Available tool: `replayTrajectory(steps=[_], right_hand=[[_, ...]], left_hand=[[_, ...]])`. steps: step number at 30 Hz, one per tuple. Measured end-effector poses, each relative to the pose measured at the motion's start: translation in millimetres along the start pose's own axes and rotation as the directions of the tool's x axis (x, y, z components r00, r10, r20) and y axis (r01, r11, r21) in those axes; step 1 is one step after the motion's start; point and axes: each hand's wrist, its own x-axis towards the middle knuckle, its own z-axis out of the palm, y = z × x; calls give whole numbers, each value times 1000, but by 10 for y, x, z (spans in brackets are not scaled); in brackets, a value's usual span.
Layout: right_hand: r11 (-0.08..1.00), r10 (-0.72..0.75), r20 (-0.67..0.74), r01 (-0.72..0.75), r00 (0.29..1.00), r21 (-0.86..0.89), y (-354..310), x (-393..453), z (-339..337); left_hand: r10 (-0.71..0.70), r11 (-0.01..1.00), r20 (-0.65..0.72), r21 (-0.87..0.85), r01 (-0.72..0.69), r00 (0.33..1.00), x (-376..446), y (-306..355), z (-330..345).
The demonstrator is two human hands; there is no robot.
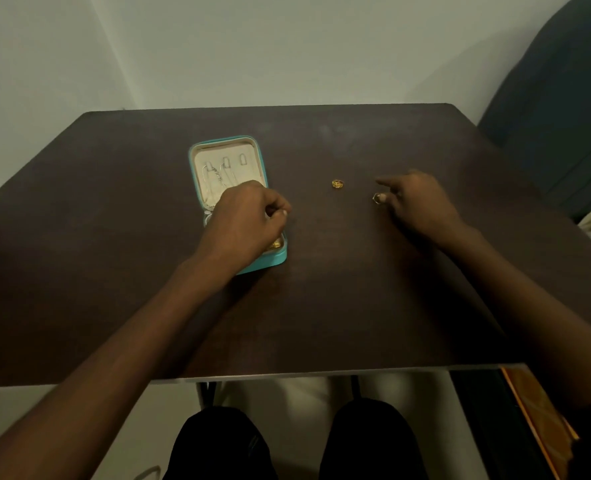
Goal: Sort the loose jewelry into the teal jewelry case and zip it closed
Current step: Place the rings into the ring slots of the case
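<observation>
Lying open on the dark tabletop, the teal jewelry case sits left of centre with its lid half flat and farther from the person, so both halves can be reached from above. The left hand hovers over the nearer half with its fingers curled in and the thumb pressed against the fingertips, a pinch that suggests it is setting a small piece into a compartment; whether anything is actually between the fingers cannot be told, since the light is dim and the hand hides most of that half. The right hand rests well to the right, thumb and a finger pinching a gold ring while the index finger points outward, probably holding it ready for the next placement. Another gold piece lies loose on the tabletop between the case and the right hand, not yet sorted. Inside the lid, the cream lining carries three small tabs, and thin chains hang from two of them. A glint of gold shows in the near corner of the case.
</observation>
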Motion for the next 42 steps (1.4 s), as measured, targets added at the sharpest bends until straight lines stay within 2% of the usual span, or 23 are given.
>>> replayTrajectory(steps=[6,9,12,15,19,22,25,28,31,38,42], right_hand=[[999,-43,-25,44,999,32,-21,-31,-56],[981,-3,-50,12,999,195,-150,-117,-119],[901,27,-141,37,990,432,-526,-245,-153],[802,4,-138,79,990,593,-945,-322,-140],[724,-73,-169,169,983,669,-1291,-309,-127],[683,-151,-150,213,977,699,-1373,-260,-118],[690,-239,-112,250,965,680,-1379,-227,-82],[746,-285,-87,278,955,604,-1400,-239,6],[794,-312,-21,273,950,542,-1403,-262,96],[845,-312,-8,282,950,455,-1362,-252,151],[867,-398,-18,382,917,321,-1342,-182,164]], left_hand=[[16,1000,-5,-3,-16,1000,43,43,6],[1,999,-12,-32,-1,1000,31,25,-33],[-42,988,20,-147,44,999,33,-10,-83],[-77,926,91,-362,105,993,27,-32,-142],[-127,823,121,-541,173,984,-21,-80,-236],[-149,779,115,-598,189,982,-58,-154,-303],[-155,835,89,-520,178,984,-83,-240,-322],[-135,941,65,-303,148,989,-108,-282,-278],[-123,978,60,-161,131,991,-126,-297,-212],[-120,979,33,-161,124,992,-136,-308,-130],[-106,982,19,-156,108,994,-143,-301,-106]])
